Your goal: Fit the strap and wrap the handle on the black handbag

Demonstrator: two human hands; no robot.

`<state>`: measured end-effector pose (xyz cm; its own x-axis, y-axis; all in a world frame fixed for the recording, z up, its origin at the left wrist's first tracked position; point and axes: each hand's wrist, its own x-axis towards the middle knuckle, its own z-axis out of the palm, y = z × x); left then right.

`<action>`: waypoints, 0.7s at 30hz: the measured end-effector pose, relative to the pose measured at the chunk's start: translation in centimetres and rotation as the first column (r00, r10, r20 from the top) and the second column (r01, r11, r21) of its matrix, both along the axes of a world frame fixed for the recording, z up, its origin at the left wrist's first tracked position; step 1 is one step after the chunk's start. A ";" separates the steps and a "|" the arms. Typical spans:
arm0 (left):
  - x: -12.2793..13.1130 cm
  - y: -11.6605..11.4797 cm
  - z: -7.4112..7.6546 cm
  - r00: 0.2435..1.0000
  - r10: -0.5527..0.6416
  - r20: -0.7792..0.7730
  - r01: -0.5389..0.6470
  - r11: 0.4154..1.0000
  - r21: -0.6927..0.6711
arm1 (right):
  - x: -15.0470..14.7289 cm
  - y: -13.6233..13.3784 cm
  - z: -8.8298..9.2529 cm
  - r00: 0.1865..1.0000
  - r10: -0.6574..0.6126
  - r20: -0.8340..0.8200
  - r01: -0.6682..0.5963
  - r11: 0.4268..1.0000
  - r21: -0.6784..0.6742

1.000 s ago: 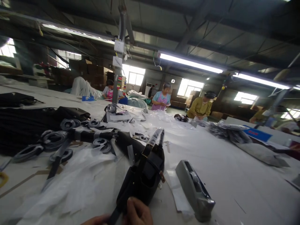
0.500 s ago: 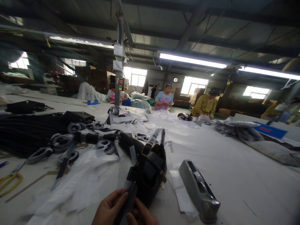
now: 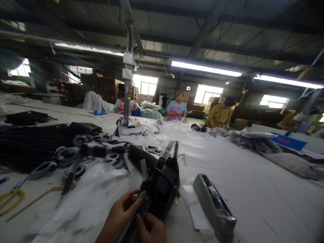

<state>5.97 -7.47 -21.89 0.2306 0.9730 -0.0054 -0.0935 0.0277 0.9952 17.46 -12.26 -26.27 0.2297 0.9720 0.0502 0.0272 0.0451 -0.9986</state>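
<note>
A black handbag (image 3: 162, 189) with gold-coloured buckles lies in front of me, its handles pointing away and partly covered in clear wrap. My left hand (image 3: 124, 212) is closed on the bag's black strap (image 3: 145, 202), thumb on top, close to where the strap meets the bag. On the strap's other side, my right hand (image 3: 150, 227) pinches the same strap a little nearer to me. The strap's lower end runs down between both hands, partly hidden. A grey tape dispenser (image 3: 215, 206) stands to the right of the bag.
White sheets (image 3: 88, 192) lie left of the bag, with several wrapped coiled straps (image 3: 67, 154) behind them. Yellow-handled scissors (image 3: 12, 200) are at far left, near a pile of black bags (image 3: 32, 145). Across the table (image 3: 253, 189), co-workers (image 3: 176, 109) stand by a post (image 3: 128, 74).
Both hands have shifted along the strap; the left moved up nearer the bag, and the right came leftward from under the bag's edge. The handbag stays in about the same place.
</note>
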 end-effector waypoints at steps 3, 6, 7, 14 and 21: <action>-0.8 -0.2 -0.7 1.000 0.008 -0.020 -0.007 1.000 0.020 | -0.2 0.3 0.1 0.998 0.043 -0.054 -0.047 0.996 -0.075; -2.1 -0.6 -2.5 0.996 0.004 -0.092 -0.001 0.999 0.038 | -0.2 0.3 0.0 0.995 0.063 -0.072 -0.070 0.992 -0.105; -2.6 -0.7 -3.1 0.994 -0.007 -0.110 0.011 0.999 0.036 | -0.2 0.2 0.1 0.995 0.069 -0.065 -0.076 0.991 -0.113; -3.6 -1.3 -3.9 0.989 -0.013 -0.147 0.024 0.997 0.070 | 0.7 -0.5 1.6 0.999 0.052 -0.004 -0.052 0.998 -0.033; -2.2 -1.5 -2.4 0.992 -0.011 -0.122 0.021 0.996 0.083 | 1.1 -0.1 1.3 0.999 0.042 -0.006 -0.043 0.995 -0.088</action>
<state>3.80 -9.00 -24.30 0.2485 0.9675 0.0470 0.0279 -0.0557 0.9981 18.53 -12.32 -24.99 0.1882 0.9814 -0.0372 0.0225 -0.0422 -0.9989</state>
